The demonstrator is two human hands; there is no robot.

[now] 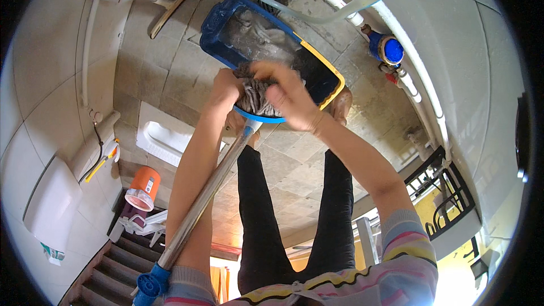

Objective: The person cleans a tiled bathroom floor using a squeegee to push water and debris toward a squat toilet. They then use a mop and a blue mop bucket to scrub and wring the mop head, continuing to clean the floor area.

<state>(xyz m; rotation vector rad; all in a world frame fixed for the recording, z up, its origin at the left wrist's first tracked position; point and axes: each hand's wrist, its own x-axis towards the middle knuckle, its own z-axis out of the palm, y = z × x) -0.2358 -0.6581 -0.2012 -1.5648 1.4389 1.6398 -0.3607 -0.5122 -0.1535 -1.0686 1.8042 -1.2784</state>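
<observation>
Tipped upward, a mop has grey string strands, a blue round head plate and a metal pole that runs down past my left forearm. My left hand is closed on the strands at their left side. Over the strands from the right comes my right hand, with its thumb apart from the fingers; motion smears the fingers, so their grip is unclear. Just beyond both hands stands a rectangular blue bucket with a yellow rim at its right end. Cloudy water and greyish material show inside it.
At the upper left lies a floor squeegee. A white squat toilet and an orange bucket are left of me. Along the right wall run white pipes with a blue water meter. A clear hose loops beyond the bucket.
</observation>
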